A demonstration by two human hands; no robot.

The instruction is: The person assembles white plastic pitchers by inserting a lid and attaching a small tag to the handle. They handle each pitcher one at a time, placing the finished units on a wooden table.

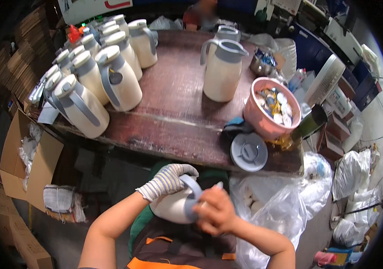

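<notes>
A cream vacuum jug point(169, 207) with a grey handle and collar lies tilted over my lap, its mouth end toward the right. My left hand point(167, 179), in a striped knit glove, is closed over the jug's body beside the handle. At the mouth end, my bare right hand point(216, 210) is curled and blurred by motion. A small pale tip shows above its fingers; what it belongs to I cannot make out. A round grey lid point(249, 152) lies on the table's front edge, near a pink bucket point(254, 107) of small round parts.
On the dark red table point(173, 103), several lidded cream jugs point(120, 83) crowd the left side. Two lidless jugs point(223, 74) stand farther back. A metal bowl point(262, 65) is at the right. Clear plastic bags point(274, 210) and an open carton point(43, 161) flank me. Another person point(196, 15) is across the table.
</notes>
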